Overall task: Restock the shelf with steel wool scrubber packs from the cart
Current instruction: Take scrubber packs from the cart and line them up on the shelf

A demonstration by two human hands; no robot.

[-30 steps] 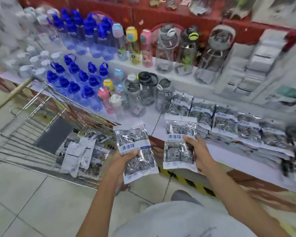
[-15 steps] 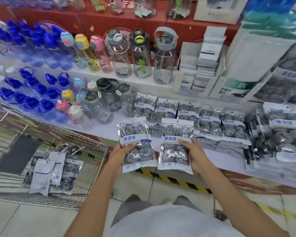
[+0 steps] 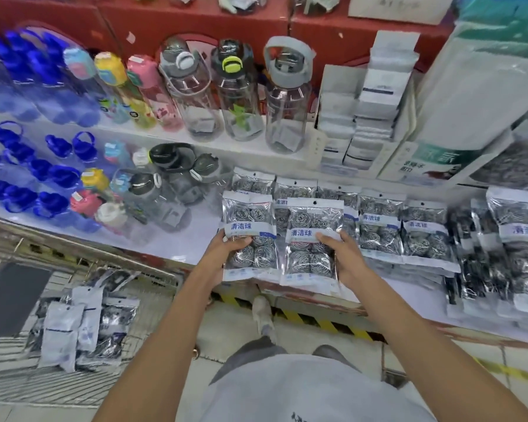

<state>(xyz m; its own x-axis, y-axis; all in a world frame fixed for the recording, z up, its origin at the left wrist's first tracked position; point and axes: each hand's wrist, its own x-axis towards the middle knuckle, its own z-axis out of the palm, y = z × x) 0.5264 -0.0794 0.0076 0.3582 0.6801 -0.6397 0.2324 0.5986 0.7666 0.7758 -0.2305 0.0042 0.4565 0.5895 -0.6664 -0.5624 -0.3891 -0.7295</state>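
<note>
Both grips clamped: left hand and right hand each hold a scrubber pack, now carried from cart over the shelf edge; placing next.

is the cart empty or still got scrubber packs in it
Not empty: several scrubber packs still lie in the cart.

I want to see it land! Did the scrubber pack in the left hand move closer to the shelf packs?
Yes. The left hand carried its scrubber pack rightward from over the cart to the shelf packs.
</note>
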